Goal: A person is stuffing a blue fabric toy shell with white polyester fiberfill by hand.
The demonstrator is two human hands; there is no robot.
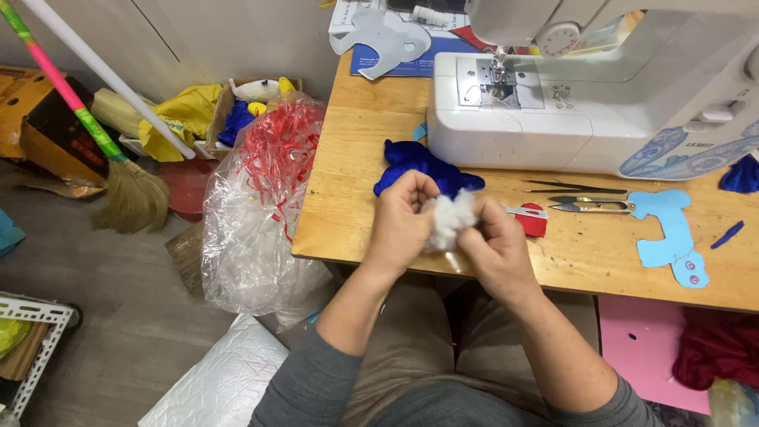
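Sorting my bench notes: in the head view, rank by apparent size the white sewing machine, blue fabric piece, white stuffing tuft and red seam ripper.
1. White sewing machine
2. Blue fabric piece
3. White stuffing tuft, partly hidden by both hands
4. Red seam ripper

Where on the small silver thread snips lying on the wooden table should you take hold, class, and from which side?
Take the small silver thread snips by the looped handle end on the right, coming from above. They lie flat on the wooden table with the pointed blades aimed left toward the red seam ripper, so the right end is probably the safer grip.
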